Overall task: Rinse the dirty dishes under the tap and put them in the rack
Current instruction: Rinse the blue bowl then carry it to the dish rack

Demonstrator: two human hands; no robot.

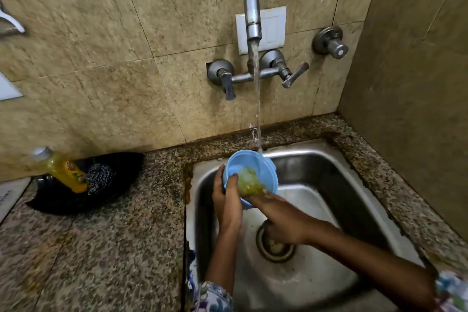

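While tap (252, 20) runs, you work left to right: soap bottle (63, 171) lies idle on counter; left hand (226, 196) grips blue bowl (250, 175) rim over sink (329, 185); right hand (276, 218) scrubs inside with green sponge (249, 182). Stream hits bowl's far edge, so likely splashes. Wet grip may slip. No rack in view.

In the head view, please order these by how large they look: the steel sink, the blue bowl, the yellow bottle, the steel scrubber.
1. Steel sink, by far the largest.
2. Blue bowl, held by the left hand.
3. Yellow bottle, longer but slimmer than the bowl, so these two are close.
4. Steel scrubber, smallest.
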